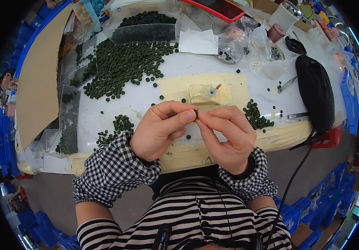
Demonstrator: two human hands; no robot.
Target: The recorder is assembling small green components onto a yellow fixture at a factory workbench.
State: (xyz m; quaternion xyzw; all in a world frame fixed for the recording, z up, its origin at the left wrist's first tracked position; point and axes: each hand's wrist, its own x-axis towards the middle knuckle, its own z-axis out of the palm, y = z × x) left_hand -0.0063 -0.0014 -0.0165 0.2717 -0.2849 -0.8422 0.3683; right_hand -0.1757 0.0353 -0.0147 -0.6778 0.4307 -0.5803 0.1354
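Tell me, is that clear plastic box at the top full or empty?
Partly full: the clear box holds a heap of small dark green discs, visible through its walls.

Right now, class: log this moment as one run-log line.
left hand: pinching small dark green disc | right hand: pinching same disc | loose green discs: on white table

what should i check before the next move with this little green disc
1. Disc pinched between both hands: ok.
2. Left hand thumb and forefinger on it: ok.
3. Right hand fingertips meeting it: ok.
4. Disc face or alignment: cannot tell, mostly hidden.
5. Small jar with stick upright on the yellow pad, apart from the hands: ok.
6. Loose discs near the right hand: not ok, scattered.
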